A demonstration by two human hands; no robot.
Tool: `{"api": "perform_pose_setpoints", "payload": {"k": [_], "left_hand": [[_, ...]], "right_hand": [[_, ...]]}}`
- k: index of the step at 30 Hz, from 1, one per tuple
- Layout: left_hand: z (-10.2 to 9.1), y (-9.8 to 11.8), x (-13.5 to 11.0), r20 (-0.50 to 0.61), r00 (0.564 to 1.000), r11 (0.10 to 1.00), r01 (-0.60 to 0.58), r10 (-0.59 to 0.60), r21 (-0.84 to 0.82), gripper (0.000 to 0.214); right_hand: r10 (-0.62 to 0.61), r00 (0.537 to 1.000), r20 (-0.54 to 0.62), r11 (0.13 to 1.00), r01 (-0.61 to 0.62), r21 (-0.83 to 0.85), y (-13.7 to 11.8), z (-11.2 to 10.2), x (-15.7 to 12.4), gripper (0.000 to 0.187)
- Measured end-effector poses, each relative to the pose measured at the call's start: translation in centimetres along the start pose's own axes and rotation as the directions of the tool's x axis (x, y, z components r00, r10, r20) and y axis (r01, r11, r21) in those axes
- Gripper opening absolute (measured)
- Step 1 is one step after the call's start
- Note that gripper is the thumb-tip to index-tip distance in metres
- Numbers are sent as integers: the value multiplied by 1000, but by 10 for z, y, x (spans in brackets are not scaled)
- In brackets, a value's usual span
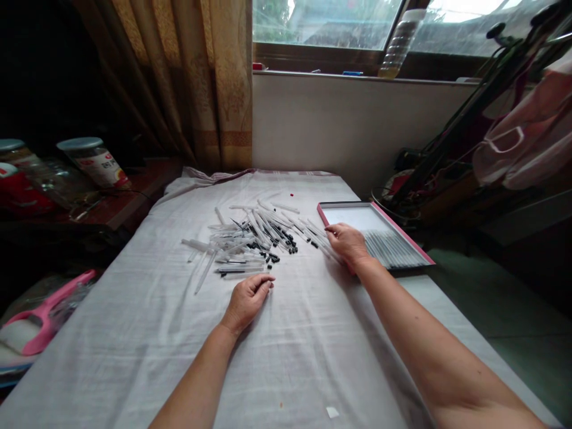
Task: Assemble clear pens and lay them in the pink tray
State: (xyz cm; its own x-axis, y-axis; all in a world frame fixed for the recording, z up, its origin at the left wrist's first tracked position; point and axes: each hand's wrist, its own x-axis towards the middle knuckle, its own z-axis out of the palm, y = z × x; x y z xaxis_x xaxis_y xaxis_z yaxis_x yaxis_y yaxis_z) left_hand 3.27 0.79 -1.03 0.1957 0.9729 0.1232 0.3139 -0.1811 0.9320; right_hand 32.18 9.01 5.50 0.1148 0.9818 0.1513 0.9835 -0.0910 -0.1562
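A loose pile of clear pen barrels (263,226), thin dark refills and small black pen caps (292,244) lies on the white cloth. My left hand (248,301) rests just in front of the pile, fingers curled together; whatever they may hold is hidden. At the pile's right side, my right hand (348,243) is closed, thumb and fingers pinched beside some barrels and the left edge of a shallow pink-edged box (400,228). What is in that pinch cannot be made out. Inside the box, a row of pens (388,249) lies side by side in its near part.
The cloth-covered table (147,333) reaches a wall below a window. A red cap (292,195) and a white scrap (332,412) lie on it. Pink scissors (44,316) and jars (96,161) are on the left. A folded metal frame (451,119) stands on the right.
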Motion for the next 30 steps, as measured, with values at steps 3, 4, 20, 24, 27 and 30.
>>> {"api": "perform_pose_setpoints", "payload": {"k": [3,4,20,24,27,30], "left_hand": [[0,0,0,5,1000,1000,13,-13,-19,26],[0,0,0,9,1000,1000,12,-12,-16,26],[-1,8,1,26,999,998,-36,35,55,21],[-1,6,1,37,999,997,-31,29,64,21],[-1,6,1,40,998,996,-43,40,75,20],[-1,9,0,-26,992,984,-122,126,132,20]], "right_hand": [[-48,997,61,999,48,4,-33,14,8,33],[-56,996,72,998,55,5,-41,18,12,33],[52,962,269,998,-40,-48,-97,39,81,31],[87,970,227,996,-92,10,-93,30,81,29],[92,988,123,991,-103,88,-85,26,60,33],[82,995,-55,921,-55,385,-79,33,16,33]]}}
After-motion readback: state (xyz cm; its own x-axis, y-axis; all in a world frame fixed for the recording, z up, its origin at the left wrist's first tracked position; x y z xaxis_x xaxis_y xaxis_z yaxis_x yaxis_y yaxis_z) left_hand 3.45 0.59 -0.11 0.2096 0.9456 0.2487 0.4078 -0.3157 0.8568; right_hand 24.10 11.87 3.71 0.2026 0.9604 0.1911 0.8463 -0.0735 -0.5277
